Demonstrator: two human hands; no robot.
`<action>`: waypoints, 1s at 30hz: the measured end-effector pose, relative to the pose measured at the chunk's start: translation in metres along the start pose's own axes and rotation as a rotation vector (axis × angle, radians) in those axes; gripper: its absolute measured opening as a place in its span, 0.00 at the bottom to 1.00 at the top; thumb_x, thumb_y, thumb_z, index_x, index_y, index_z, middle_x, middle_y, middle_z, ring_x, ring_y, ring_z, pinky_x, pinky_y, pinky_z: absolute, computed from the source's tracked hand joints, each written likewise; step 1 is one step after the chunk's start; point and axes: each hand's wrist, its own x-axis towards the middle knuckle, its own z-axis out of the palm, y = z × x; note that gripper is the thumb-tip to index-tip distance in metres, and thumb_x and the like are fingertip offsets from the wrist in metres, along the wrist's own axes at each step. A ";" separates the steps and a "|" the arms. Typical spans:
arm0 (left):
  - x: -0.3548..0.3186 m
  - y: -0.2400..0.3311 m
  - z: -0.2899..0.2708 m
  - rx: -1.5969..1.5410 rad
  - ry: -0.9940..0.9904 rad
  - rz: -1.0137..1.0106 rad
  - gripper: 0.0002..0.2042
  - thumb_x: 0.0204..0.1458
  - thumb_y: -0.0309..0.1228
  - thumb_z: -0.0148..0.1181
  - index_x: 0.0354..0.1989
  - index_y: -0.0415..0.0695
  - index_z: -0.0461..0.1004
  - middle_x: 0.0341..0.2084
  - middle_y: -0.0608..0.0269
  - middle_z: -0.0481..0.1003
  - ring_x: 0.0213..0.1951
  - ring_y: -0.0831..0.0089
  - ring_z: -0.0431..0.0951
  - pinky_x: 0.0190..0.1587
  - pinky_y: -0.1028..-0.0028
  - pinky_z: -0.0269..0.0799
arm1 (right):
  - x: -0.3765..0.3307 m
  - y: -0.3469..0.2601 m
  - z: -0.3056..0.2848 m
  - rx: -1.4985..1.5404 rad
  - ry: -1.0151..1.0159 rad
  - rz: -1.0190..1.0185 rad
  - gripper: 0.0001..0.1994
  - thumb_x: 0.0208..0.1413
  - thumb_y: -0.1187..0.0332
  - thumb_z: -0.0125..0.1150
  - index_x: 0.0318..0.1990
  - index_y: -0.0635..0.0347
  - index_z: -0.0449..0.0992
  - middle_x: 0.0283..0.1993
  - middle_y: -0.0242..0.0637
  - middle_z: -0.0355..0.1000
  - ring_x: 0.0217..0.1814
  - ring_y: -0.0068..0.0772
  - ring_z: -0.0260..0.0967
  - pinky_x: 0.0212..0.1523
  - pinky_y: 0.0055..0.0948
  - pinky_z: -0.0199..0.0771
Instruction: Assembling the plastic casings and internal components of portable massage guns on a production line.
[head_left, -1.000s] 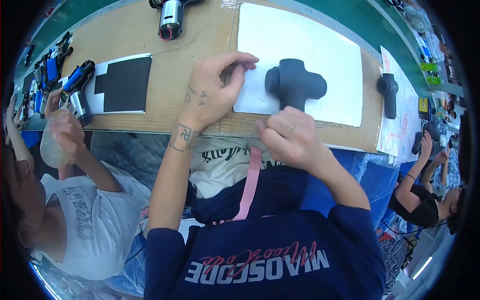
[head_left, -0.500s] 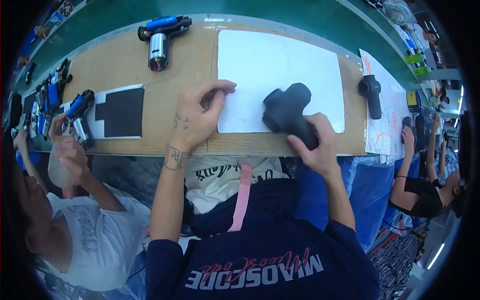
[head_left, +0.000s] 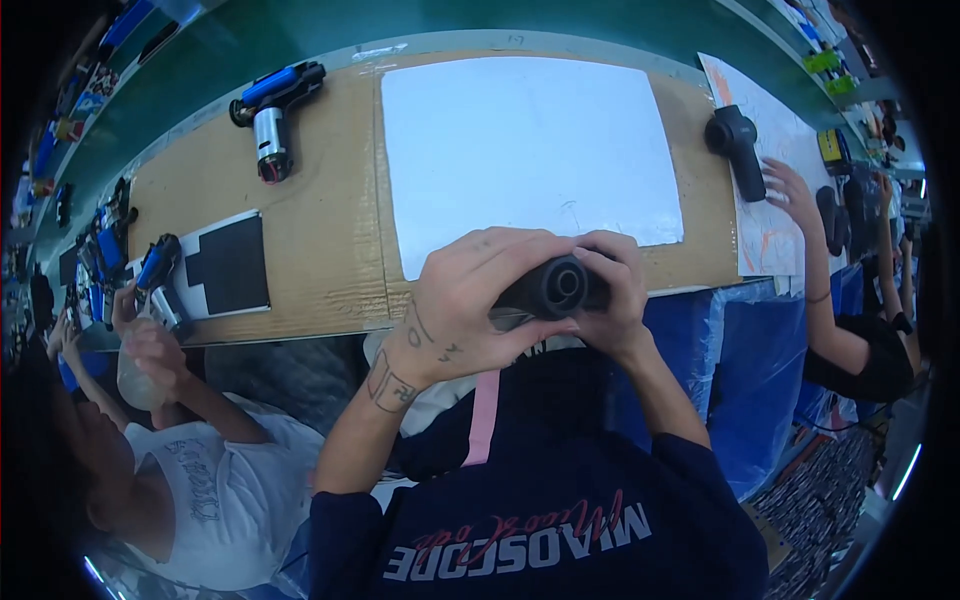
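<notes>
A: Layout, and why?
B: Biggest first: tan cardboard bench cover (head_left: 330, 225), likely there to protect the bench. On it, a large white rectangular sheet (head_left: 520, 140), probably a clean pad; use that as landmark.
A: Hands?
B: Both at the sheet's near edge. Left hand (head_left: 465, 295) curls round the left side, thumb low; right hand (head_left: 622, 285) grips the right side.
A: Gripping what?
B: Matte black plastic housing with a ringed round end (head_left: 545, 288). The ring faces the wearer, presumably so it can be seen; two hands likely keep it steady.
A: Around it?
B: Far left of the sheet, blue-and-silver T-shaped tool body (head_left: 271, 125). Nearer left, flat black notched panel (head_left: 232, 265). Right of the sheet, slim black handheld body (head_left: 740, 155); a co-worker's hand (head_left: 795, 195) by its handle, contact unclear.
A: In the way?
B: Only the wearer's fingers, hiding most of the housing.
</notes>
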 end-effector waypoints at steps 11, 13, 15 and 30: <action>-0.012 -0.005 -0.001 -0.032 0.026 -0.051 0.31 0.38 0.31 0.83 0.54 0.37 0.78 0.48 0.50 0.82 0.52 0.57 0.83 0.54 0.64 0.80 | 0.000 0.000 -0.002 -0.071 -0.013 -0.009 0.34 0.31 0.71 0.82 0.53 0.63 0.77 0.46 0.47 0.77 0.44 0.47 0.78 0.42 0.39 0.80; -0.019 -0.011 -0.004 -0.070 0.012 -0.077 0.32 0.38 0.30 0.83 0.54 0.37 0.78 0.49 0.49 0.82 0.53 0.57 0.83 0.55 0.64 0.79 | 0.000 0.000 -0.003 -0.034 -0.029 -0.031 0.33 0.33 0.70 0.82 0.53 0.64 0.78 0.45 0.46 0.77 0.42 0.46 0.79 0.41 0.37 0.81; -0.028 -0.020 -0.005 -0.298 0.048 -0.142 0.33 0.38 0.29 0.83 0.56 0.36 0.76 0.51 0.47 0.81 0.56 0.57 0.81 0.59 0.63 0.76 | 0.000 -0.006 -0.005 -0.017 -0.031 -0.036 0.32 0.34 0.69 0.83 0.53 0.64 0.78 0.45 0.46 0.77 0.41 0.45 0.79 0.40 0.36 0.81; -0.042 -0.029 -0.010 -0.582 0.104 -0.212 0.35 0.42 0.27 0.81 0.61 0.34 0.72 0.56 0.42 0.77 0.58 0.58 0.79 0.63 0.62 0.72 | 0.016 -0.028 -0.023 0.214 -0.217 0.154 0.28 0.46 0.59 0.82 0.52 0.64 0.78 0.37 0.45 0.81 0.33 0.44 0.82 0.36 0.32 0.81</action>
